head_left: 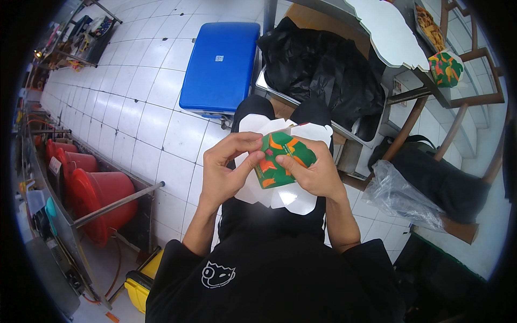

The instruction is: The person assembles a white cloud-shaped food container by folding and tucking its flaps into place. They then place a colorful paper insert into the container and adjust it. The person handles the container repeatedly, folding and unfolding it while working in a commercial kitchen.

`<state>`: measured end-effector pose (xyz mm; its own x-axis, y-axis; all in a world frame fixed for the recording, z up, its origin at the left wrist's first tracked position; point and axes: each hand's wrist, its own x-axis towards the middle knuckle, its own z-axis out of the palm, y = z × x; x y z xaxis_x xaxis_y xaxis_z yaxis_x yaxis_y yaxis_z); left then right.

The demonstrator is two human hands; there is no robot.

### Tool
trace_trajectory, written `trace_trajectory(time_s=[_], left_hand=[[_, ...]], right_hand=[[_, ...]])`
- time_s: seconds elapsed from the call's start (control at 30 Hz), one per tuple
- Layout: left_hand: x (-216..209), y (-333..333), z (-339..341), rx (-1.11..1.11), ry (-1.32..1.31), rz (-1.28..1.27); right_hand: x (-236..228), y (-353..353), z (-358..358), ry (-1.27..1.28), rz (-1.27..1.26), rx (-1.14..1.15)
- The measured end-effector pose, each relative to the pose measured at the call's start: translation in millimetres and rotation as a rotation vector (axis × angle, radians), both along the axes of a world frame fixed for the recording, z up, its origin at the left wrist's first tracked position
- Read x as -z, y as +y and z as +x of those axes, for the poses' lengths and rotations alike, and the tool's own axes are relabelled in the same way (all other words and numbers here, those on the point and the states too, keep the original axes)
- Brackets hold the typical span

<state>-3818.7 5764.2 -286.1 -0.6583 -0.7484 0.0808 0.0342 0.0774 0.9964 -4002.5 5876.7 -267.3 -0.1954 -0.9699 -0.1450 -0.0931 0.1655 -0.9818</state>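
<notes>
A green paper food carton [271, 175] with an orange pattern is held up over my lap, partly folded. My left hand [229, 164] pinches its left edge between thumb and fingers. On the other side, my right hand [320, 172] grips the carton, thumb pressed on its printed face and fingers hidden behind. Beneath it, flat white carton blanks [300, 198] with shaped flaps lie across my thighs, partly covered by my hands.
Ahead stand a blue lidded box [221, 67] and a black plastic bag [323, 70]. At the upper right are white blanks [385, 35], a formed green carton [446, 70] and a food tray [429, 28]. Red tubs [105, 199] line the left; a clear plastic bag [398, 196] hangs right.
</notes>
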Motion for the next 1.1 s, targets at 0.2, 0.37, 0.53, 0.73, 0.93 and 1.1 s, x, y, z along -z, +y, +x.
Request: trace_trajectory(time_s=[0.2,0.37,0.53,0.73,0.93,1.1], left_hand=[[-2.4,-2.6,1.8,0.023,-0.084,0.097],[-2.8,-7.6,1.2,0.055,-0.166,0.126],[-3.1,-19.2,6.8,0.208,-0.176,0.192],[2.0,-28.9,12.4,0.320,-0.185,0.197],[9.4,-24.3,10.6,0.299,-0.265,0.207],[14.4,-21.7,7.5,0.333,-0.248,0.255]], right_hand=[[-5.0,-2.6,0.7,0.037,0.017,-0.059],[-6.1,-2.1,2.0,0.102,0.011,-0.079],[-9.5,-3.4,-0.1,0.163,0.005,-0.156],[-12.4,-7.1,-3.7,0.213,-0.013,-0.249],[-9.5,-10.7,-7.0,0.185,0.048,-0.260],[-2.3,-10.4,-9.1,0.045,0.118,-0.249]])
